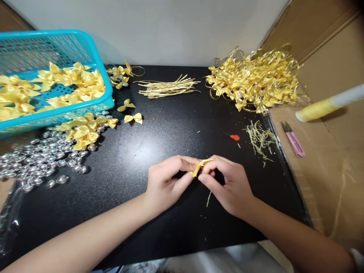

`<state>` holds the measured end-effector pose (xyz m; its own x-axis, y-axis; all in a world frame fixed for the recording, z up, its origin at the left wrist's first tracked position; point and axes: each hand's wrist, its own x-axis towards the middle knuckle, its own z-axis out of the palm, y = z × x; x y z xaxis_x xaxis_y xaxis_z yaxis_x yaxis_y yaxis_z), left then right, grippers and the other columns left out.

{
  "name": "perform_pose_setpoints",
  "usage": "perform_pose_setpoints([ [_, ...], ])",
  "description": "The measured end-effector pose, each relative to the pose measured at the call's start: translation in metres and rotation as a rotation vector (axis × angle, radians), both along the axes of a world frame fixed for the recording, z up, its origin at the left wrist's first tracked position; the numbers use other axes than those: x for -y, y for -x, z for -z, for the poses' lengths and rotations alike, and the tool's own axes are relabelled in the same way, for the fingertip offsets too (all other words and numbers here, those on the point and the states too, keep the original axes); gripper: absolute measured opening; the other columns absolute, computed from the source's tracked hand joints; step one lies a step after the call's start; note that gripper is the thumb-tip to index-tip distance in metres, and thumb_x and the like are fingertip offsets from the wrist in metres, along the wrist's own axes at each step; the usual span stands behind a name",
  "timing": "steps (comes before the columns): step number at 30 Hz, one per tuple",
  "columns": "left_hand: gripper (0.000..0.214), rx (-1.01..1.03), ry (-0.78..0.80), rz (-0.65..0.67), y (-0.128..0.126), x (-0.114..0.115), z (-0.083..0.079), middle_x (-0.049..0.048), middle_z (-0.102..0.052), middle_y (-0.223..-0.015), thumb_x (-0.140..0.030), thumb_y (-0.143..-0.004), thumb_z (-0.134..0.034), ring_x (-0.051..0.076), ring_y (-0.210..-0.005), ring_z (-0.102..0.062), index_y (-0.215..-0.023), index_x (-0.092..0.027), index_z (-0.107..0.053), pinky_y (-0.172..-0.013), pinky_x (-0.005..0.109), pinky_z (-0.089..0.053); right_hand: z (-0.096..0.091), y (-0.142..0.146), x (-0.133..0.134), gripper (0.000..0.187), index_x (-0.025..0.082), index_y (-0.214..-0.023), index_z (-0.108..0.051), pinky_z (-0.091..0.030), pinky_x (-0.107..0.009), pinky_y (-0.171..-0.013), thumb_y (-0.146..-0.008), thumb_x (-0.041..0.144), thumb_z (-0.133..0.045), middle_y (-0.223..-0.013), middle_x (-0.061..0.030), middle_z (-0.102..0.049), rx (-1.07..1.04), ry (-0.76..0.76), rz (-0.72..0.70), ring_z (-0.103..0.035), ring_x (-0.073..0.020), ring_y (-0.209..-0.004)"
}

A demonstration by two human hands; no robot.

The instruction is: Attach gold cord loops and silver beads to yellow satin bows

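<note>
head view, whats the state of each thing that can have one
left hand, pinching the bow
right hand, pinching the bow
bow, held between both hands, above the table
basket, tilted, part filled
beads, spilled loose
snips, lying flat, untouched
thread spool, lying on its side

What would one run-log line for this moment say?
left hand: pinching small yellow satin ribbon piece | right hand: pinching same piece | surface: black tabletop | nearby: turquoise plastic basket holding yellow ribbon bows
</note>
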<state>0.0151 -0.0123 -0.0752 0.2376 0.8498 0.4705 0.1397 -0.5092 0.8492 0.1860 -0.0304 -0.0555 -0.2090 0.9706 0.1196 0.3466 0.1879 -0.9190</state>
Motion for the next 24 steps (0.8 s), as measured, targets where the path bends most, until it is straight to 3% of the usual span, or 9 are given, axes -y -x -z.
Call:
perform_pose_setpoints([
  [4, 0.015, 0.012, 0.024, -0.044, 0.001, -0.001, 0.002, 0.0055, -0.077, -0.088, 0.001, -0.079, -0.068, 0.012, -0.081, -0.074, -0.081, -0.014, -0.065, -0.075, 0.02, -0.06, -0.002, -0.002, -0.003, 0.016, 0.019, -0.072, -0.06, -0.046, -0.024, -0.065, -0.085, 0.011, -0.059, -0.07, 0.0009, -0.062, 0.026, -0.03, -0.006, -0.057, -0.0111, -0.066],
  [12, 0.01, -0.109, -0.094, 0.031, 0.003, -0.004, -0.005, 0.0063, -0.078, -0.085, -0.006, -0.081, -0.069, 0.014, -0.078, -0.075, -0.079, -0.015, -0.066, -0.07, 0.021, -0.06, -0.003, -0.005, -0.006, 0.013, 0.02, -0.074, -0.063, -0.045, -0.027, -0.062, -0.085, 0.013, -0.061, -0.071, 0.0009, -0.065, 0.067, -0.084, 0.085, -0.057, -0.0127, -0.066],
  [15, 0.01, -0.155, -0.145, 0.074, 0.005, -0.006, -0.003, 0.0083, -0.077, -0.089, -0.006, -0.084, -0.064, 0.016, -0.081, -0.074, -0.082, -0.016, -0.066, -0.072, 0.024, -0.061, -0.006, -0.011, -0.009, 0.007, 0.022, -0.085, -0.067, -0.048, -0.033, -0.073, -0.083, 0.017, -0.063, -0.085, -0.0025, -0.067, 0.08, -0.154, 0.175, -0.061, -0.0179, -0.082],
  [17, 0.01, -0.185, -0.197, 0.124, 0.005, -0.007, 0.0, 0.0088, -0.077, -0.09, -0.006, -0.086, -0.062, 0.017, -0.083, -0.074, -0.085, -0.016, -0.065, -0.073, 0.027, -0.06, -0.006, -0.012, -0.011, 0.012, 0.023, -0.092, -0.069, -0.049, -0.037, -0.083, -0.083, 0.018, -0.064, -0.094, -0.0042, -0.068, 0.096, -0.175, 0.136, -0.062, -0.0202, -0.092],
  [20, 0.011, -0.225, -0.267, 0.146, 0.006, -0.008, 0.004, 0.0087, -0.076, -0.09, -0.006, -0.087, -0.06, 0.017, -0.083, -0.072, -0.087, -0.016, -0.064, -0.074, 0.028, -0.06, -0.005, -0.01, -0.013, 0.01, 0.022, -0.084, -0.071, -0.049, -0.038, -0.085, -0.083, 0.014, -0.066, -0.092, -0.0041, -0.068, 0.084, -0.125, 0.038, -0.063, -0.0192, -0.091],
  [24, 0.01, -0.293, -0.318, 0.145, 0.007, -0.011, 0.005, 0.0079, -0.076, -0.09, -0.008, -0.088, -0.06, 0.016, -0.081, -0.072, -0.087, -0.017, -0.064, -0.073, 0.027, -0.059, 0.0, -0.009, -0.013, 0.011, 0.022, -0.077, -0.069, -0.049, -0.035, -0.083, -0.083, 0.013, -0.066, -0.089, -0.0029, -0.066, -0.014, -0.003, 0.025, -0.061, -0.0172, -0.089],
])
